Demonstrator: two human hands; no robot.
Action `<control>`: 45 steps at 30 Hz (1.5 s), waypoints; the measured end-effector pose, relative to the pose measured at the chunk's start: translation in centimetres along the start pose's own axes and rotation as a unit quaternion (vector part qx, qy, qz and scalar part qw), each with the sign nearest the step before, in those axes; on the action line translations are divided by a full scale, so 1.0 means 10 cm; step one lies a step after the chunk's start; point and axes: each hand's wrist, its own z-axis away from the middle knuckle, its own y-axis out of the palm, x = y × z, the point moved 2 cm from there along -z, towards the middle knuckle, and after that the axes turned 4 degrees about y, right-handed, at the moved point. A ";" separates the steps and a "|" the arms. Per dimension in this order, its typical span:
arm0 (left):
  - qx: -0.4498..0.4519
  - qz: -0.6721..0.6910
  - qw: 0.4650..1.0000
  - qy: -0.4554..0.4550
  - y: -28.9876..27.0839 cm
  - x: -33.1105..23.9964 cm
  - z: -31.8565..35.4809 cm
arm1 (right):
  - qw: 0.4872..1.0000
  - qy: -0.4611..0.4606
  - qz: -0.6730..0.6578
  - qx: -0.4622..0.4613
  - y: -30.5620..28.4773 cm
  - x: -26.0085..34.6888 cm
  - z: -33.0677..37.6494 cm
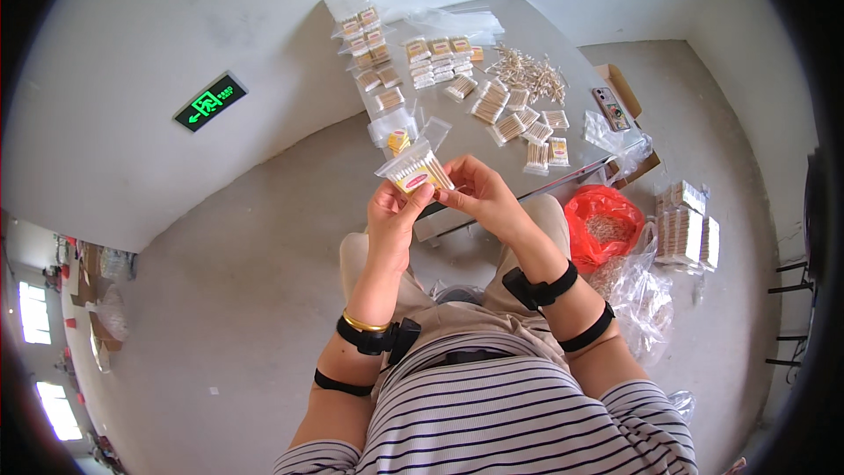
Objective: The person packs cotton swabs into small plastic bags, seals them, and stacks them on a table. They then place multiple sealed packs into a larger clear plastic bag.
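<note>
A small clear packet of cotton swabs [414,164] with a yellow and red label is held up in front of me, above the table's near edge. My left hand [395,210] grips its lower left part, the thumb across the front. My right hand [482,193] pinches at its lower right corner, fingers bent; part of that grip is hidden. Just behind the packet lie a yellow card [398,140] and clear plastic bags [387,126]. Bundles of cotton swabs [508,129] lie farther right on the grey table [422,112].
Stacked swab packs [440,57] and a row of bagged packs [367,40] stand at the back. Beside them is a heap of loose swabs [532,73]. A phone [610,108] lies near the right edge. On the floor are a red bag [603,211] and stacked packs [681,233].
</note>
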 end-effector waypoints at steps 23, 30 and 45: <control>0.121 -0.414 0.860 0.274 0.31 -1.08 0.27 | 0.984 -0.156 0.035 0.084 0.04 0.44 0.20; 0.122 -0.457 0.829 0.298 0.43 -1.15 0.31 | 0.984 -0.154 0.044 0.074 0.00 0.47 0.21; -0.039 -0.136 0.988 -0.064 -0.55 0.38 -0.48 | 0.996 0.082 -0.022 0.002 -0.21 -0.67 -0.24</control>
